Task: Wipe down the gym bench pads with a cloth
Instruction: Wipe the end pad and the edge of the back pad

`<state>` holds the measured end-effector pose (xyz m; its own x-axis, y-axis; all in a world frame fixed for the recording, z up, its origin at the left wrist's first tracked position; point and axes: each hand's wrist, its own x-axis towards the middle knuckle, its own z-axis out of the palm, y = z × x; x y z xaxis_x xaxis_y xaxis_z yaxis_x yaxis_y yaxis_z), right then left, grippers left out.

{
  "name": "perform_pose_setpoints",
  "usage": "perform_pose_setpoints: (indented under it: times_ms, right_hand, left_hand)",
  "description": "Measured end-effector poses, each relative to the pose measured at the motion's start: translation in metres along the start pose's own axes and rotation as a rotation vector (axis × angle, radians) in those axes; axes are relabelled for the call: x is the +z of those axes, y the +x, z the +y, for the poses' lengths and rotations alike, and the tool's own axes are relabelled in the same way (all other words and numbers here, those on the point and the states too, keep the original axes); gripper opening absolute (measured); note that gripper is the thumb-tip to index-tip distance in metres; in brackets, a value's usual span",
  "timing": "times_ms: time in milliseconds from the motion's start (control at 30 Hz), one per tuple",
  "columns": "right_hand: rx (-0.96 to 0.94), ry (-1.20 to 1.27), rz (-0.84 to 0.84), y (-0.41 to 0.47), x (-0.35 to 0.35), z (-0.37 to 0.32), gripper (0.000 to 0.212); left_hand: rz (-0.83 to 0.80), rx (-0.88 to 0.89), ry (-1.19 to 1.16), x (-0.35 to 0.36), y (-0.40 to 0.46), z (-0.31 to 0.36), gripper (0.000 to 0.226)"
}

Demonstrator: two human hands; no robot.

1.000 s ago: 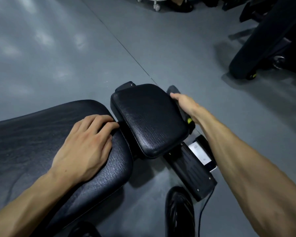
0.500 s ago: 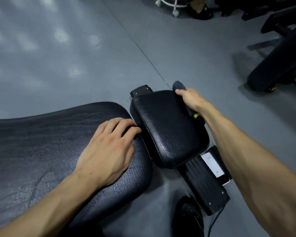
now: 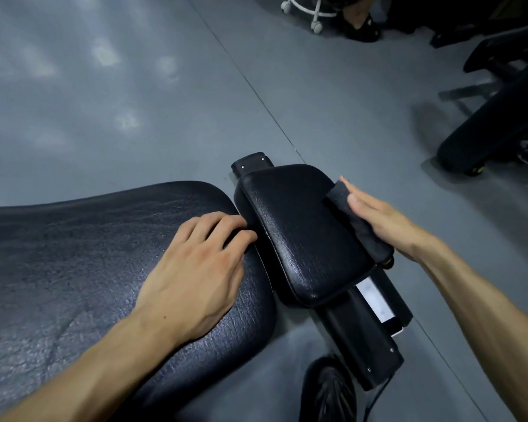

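Note:
The bench has two black textured pads: a long back pad (image 3: 73, 269) at the left and a small seat pad (image 3: 296, 233) right of it. My left hand (image 3: 195, 269) rests palm down on the end of the long pad, its fingertips curled at the gap between the pads. A dark grey cloth (image 3: 360, 226) lies along the right edge of the small pad. My right hand (image 3: 378, 217) presses on that cloth with straight fingers, thumb on top of it.
The bench's black base foot (image 3: 363, 339) with a white label (image 3: 375, 300) sits on the grey floor under the small pad. A dark shoe (image 3: 329, 391) shows at the bottom. Another black bench (image 3: 494, 123) stands at the right; a white wheeled stool (image 3: 314, 13) is at the far top.
My right hand has slid along the small pad's right edge toward me, and the cloth under it has come into view. The left hand has stayed on the long pad.

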<state>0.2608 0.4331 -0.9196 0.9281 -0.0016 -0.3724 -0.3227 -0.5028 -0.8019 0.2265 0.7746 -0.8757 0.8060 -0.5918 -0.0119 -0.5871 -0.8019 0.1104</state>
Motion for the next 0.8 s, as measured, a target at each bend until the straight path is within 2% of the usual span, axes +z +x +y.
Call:
perform_pose_setpoints:
  times_ms: [267,400,533,567,667,733,800]
  right_hand:
    - [-0.004,-0.139,0.057,0.083,0.011,-0.036,0.057]
    - [0.019,-0.187,0.072,0.096,0.022,-0.055,0.046]
    - [-0.001,-0.256,0.153,0.052,0.02,-0.028,0.069]
    - [0.012,-0.244,0.167,0.04,0.019,-0.021,0.069]
    - [0.056,-0.175,0.16,0.024,0.015,-0.013,0.054]
    - [0.1,-0.141,0.107,0.04,0.012,-0.02,0.041]
    - [0.146,-0.113,0.044,0.065,0.011,-0.037,0.038]
  left_hand:
    - [0.001,-0.004,0.001,0.001,0.0,0.0,0.038]
    - [-0.012,-0.001,0.007,0.0,0.001,0.0,0.039]
    - [-0.017,-0.005,0.012,-0.001,0.001,0.0,0.039]
    - [-0.017,-0.003,0.012,-0.001,0.001,0.0,0.039]
    - [-0.022,-0.006,0.003,-0.002,0.001,0.001,0.039]
    - [-0.028,-0.006,0.005,-0.002,0.001,0.0,0.038]
    - [-0.03,-0.008,0.011,-0.001,0.001,0.0,0.038]
